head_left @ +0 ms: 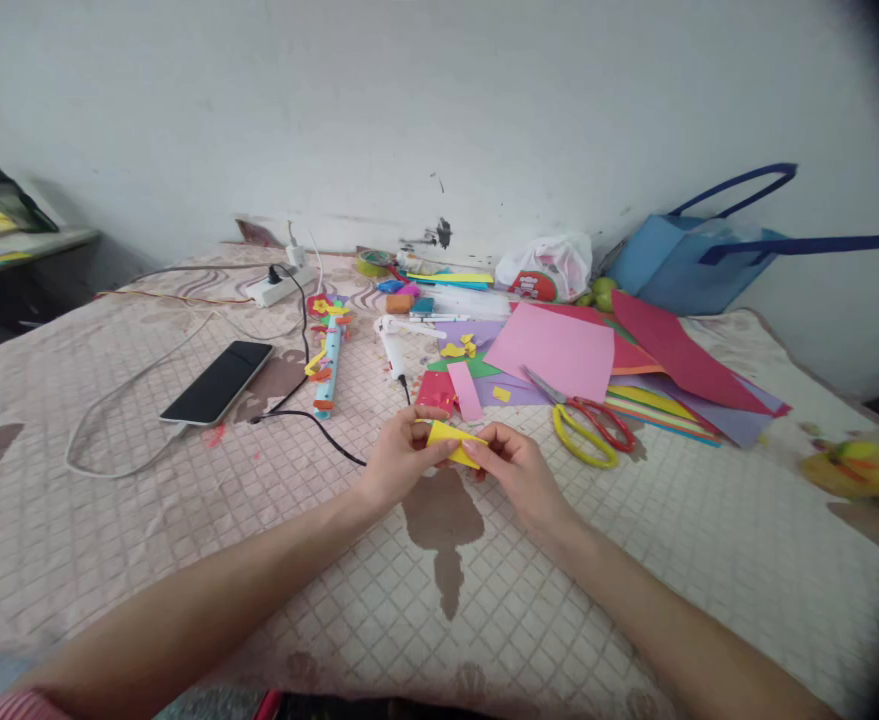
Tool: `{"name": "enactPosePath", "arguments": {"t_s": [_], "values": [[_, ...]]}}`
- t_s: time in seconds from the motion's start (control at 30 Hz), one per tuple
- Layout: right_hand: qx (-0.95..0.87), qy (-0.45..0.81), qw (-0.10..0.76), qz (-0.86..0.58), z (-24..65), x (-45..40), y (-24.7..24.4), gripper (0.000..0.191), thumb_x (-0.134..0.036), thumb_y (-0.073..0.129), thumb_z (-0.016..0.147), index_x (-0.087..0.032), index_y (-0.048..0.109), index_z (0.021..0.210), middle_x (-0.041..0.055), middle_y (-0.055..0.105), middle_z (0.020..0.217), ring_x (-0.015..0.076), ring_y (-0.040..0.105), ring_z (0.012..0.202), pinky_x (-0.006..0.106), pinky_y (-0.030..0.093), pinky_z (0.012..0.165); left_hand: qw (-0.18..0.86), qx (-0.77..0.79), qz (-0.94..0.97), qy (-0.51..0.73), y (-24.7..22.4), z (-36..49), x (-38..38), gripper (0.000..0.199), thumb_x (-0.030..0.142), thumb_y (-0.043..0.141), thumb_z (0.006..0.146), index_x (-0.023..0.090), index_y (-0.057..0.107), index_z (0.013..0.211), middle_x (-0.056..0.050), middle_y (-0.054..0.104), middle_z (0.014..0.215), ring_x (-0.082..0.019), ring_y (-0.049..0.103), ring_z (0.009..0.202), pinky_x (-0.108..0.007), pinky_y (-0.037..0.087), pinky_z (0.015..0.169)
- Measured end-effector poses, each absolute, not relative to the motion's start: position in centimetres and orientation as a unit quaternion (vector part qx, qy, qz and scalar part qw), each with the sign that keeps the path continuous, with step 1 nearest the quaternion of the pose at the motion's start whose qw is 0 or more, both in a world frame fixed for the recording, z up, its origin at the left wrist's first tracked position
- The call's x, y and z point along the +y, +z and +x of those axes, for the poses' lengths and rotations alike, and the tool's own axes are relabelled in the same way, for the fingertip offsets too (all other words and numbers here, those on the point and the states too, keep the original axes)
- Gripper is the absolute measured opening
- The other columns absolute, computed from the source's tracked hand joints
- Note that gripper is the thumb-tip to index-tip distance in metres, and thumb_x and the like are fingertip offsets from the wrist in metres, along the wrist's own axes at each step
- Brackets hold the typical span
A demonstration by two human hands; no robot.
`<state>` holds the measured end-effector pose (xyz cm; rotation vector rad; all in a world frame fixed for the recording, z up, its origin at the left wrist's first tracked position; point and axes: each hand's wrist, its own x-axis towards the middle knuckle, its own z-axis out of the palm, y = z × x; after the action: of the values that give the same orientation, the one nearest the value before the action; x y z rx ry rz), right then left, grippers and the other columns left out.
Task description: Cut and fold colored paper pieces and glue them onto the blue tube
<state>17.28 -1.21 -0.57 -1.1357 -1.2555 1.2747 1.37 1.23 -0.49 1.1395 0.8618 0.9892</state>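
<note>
A small piece of yellow paper (pixel 446 434) is pinched between my two hands above the patterned tablecloth. My left hand (pixel 401 455) grips its left side, thumb on top. On the right edge, my right hand (pixel 518 468) presses it between thumb and fingers. Just beyond lie a pink paper strip (pixel 465 390) and a red paper piece (pixel 437 390). Scissors (pixel 585 425) with red and yellow handles rest to the right, their blades over a pink sheet (pixel 555 350). A white glue gun (pixel 392 350) stands behind my left hand.
Left are a phone (pixel 218 383) on a cable and a power strip (pixel 281 288). A decorated light-blue strip (pixel 328 365) lies near the glue gun. Stacked coloured paper (pixel 686 355), a blue bag (pixel 686 265) and a white plastic bag (pixel 548 265) are at back right, by the wall.
</note>
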Motion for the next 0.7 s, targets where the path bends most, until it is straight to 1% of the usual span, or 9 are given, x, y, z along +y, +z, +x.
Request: {"name": "enactPosePath", "arguments": {"t_s": [0.3, 0.4, 0.5, 0.6, 0.7], "values": [[-0.523, 0.53, 0.482, -0.462, 17.5, -1.12, -0.45, 0.02, -0.034, 0.064, 0.076, -0.017, 0.056, 0.069, -0.0023, 0.055, 0.061, 0.0087, 0.049, 0.053, 0.023, 0.037, 0.051, 0.645, 0.362, 0.507, 0.443, -0.59, 1.39, 1.28, 0.034, 0.026, 0.069, 0.069, 0.011, 0.052, 0.095, -0.005, 0.065, 0.079, -0.013, 0.062, 0.068, -0.023, 0.05, 0.06], [-0.516, 0.56, 0.473, -0.443, 17.79, -0.98, -0.28, 0.023, -0.039, 0.058, 0.08, -0.017, 0.057, 0.072, -0.001, 0.055, 0.066, 0.0098, 0.05, 0.056, 0.023, 0.039, 0.052, 0.646, 0.361, 0.503, 0.447, -0.5, 1.36, 1.36, 0.033, 0.025, 0.069, 0.07, 0.011, 0.052, 0.095, -0.005, 0.065, 0.081, -0.013, 0.062, 0.07, -0.022, 0.05, 0.061], [-0.493, 0.59, 0.476, -0.428, 18.07, -0.93, -0.07, 0.028, -0.044, 0.05, 0.084, -0.018, 0.059, 0.08, 0.0009, 0.057, 0.071, 0.0117, 0.053, 0.06, 0.025, 0.042, 0.053, 0.645, 0.366, 0.5, 0.447, -0.47, 1.32, 1.42, 0.034, 0.024, 0.069, 0.069, 0.01, 0.052, 0.095, -0.005, 0.065, 0.081, -0.012, 0.062, 0.07, -0.022, 0.05, 0.06], [-0.485, 0.614, 0.463, -0.418, 18.17, -1.02, 0.03, 0.023, -0.041, 0.056, 0.081, -0.02, 0.056, 0.091, 0.0011, 0.06, 0.079, 0.012, 0.056, 0.063, 0.025, 0.042, 0.054, 0.639, 0.362, 0.506, 0.451, -0.6, 1.3, 1.44, 0.033, 0.023, 0.068, 0.07, 0.01, 0.051, 0.096, -0.005, 0.065, 0.082, -0.012, 0.062, 0.07, -0.022, 0.05, 0.062], [-0.499, 0.614, 0.445, -0.419, 18.06, -1.13, -0.08, 0.022, -0.031, 0.065, 0.074, -0.02, 0.055, 0.09, 0.0004, 0.061, 0.079, 0.0109, 0.056, 0.063, 0.025, 0.043, 0.057, 0.629, 0.363, 0.516, 0.454, -0.69, 1.31, 1.39, 0.032, 0.023, 0.067, 0.071, 0.011, 0.05, 0.095, -0.006, 0.066, 0.084, -0.012, 0.062, 0.071, -0.023, 0.051, 0.064]]}}
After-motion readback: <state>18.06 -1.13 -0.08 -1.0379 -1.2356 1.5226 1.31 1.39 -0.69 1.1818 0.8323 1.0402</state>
